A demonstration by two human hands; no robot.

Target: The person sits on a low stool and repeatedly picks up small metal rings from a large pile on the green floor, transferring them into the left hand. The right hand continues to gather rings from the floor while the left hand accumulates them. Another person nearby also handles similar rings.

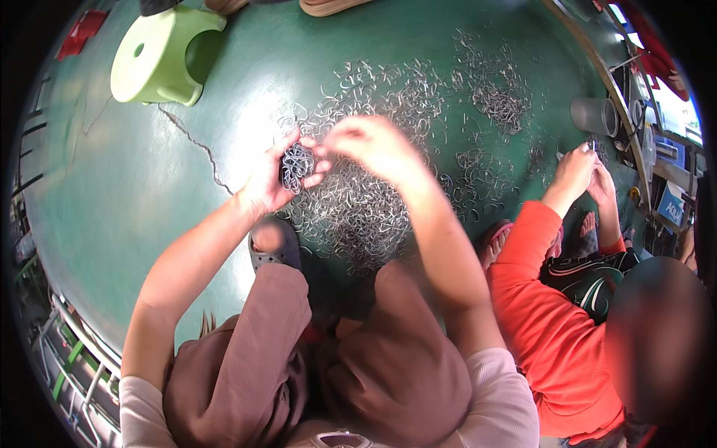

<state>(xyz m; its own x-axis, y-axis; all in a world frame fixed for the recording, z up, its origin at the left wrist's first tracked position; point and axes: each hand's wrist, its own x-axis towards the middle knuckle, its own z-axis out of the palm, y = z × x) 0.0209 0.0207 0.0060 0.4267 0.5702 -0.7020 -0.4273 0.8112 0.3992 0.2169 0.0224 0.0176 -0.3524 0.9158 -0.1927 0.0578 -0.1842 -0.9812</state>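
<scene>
My left hand (pixel 282 170) is cupped palm up around a dense clump of bent metal wire rings (pixel 297 166), its fingers curling at the clump's edge. Just to the right, my right hand (pixel 367 143) hovers above the floor, a little apart from the clump. Motion smears its fingers, so whether it holds a piece cannot be made out. Below both hands, a big spread of loose, shiny, curved wire pieces (pixel 358 216) lies on the green floor, thickest between my feet.
A light green plastic stool (pixel 158 60) stands at the far left. On my right sits a person in a red top (pixel 556 321), both hands together. Beyond are a translucent tub (pixel 594 116) and more scattered wire pieces (pixel 500 101). A crack (pixel 198 145) runs across the floor.
</scene>
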